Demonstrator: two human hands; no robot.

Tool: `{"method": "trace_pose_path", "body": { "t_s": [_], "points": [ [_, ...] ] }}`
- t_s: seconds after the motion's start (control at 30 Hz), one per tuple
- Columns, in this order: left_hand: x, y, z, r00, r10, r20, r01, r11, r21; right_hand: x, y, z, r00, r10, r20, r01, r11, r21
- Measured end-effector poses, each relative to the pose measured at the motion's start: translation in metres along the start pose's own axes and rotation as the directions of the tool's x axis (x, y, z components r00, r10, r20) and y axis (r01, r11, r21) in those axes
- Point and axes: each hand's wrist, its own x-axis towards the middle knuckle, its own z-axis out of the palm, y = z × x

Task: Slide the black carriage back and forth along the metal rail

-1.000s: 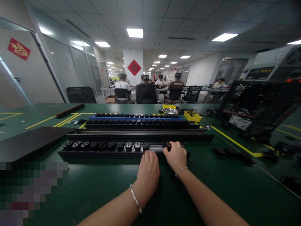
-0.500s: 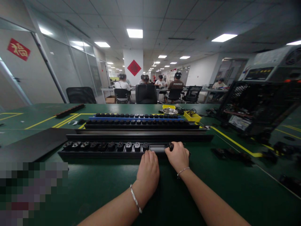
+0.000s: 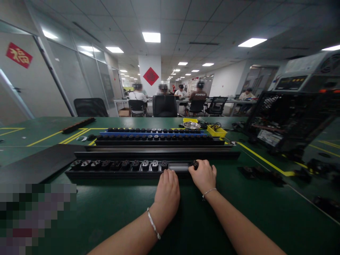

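Note:
A long black rail (image 3: pixel 117 175) lies across the green table, with a row of round black socket modules (image 3: pixel 135 165) seated in its left part. Several modules show lighter, silvery tops. My left hand (image 3: pixel 169 191) is closed over the rail's front edge, fingers together, just below the last module in the row. Right of that module, a bare grey stretch of channel (image 3: pixel 181 166) shows. My right hand (image 3: pixel 204 176) is closed on a small black socket module (image 3: pixel 196 164) at the rail's right part. Its fingertips are partly hidden behind the hand.
Behind lie another black rail (image 3: pixel 202 155) and more module-filled rails with a blue strip (image 3: pixel 127 134). A metal dish (image 3: pixel 191 125) and yellow tray (image 3: pixel 216 131) sit at the back. Loose black parts (image 3: pixel 261 174) and an open computer case (image 3: pixel 281 120) are right; a dark panel (image 3: pixel 45 161) lies left.
My right hand has shifted slightly to the right along the rail with the socket module. My left hand stays in place on the rail's edge.

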Motion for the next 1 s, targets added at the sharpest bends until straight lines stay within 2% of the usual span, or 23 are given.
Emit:
{"method": "trace_pose_path", "body": {
  "t_s": [0.2,0.47,0.73,1.0],
  "points": [
    [0.000,0.000,0.000,1.000,-0.004,0.019,0.004,1.000,-0.015,0.001,0.002,0.001,0.999,-0.036,-0.019,0.035,0.999,-0.009],
    [0.000,0.000,-0.001,1.000,0.008,0.030,-0.007,1.000,-0.022,0.007,0.015,-0.005,0.999,0.035,-0.007,-0.035,0.999,0.004],
    [0.001,0.000,-0.001,1.000,-0.006,0.018,0.005,1.000,0.027,0.010,0.021,-0.005,0.999,0.040,-0.017,-0.039,0.998,0.059],
    [-0.001,0.000,0.001,1.000,0.001,0.002,-0.001,1.000,0.006,0.011,0.023,-0.007,0.997,0.082,0.002,-0.082,0.996,0.042]
  ]
}}
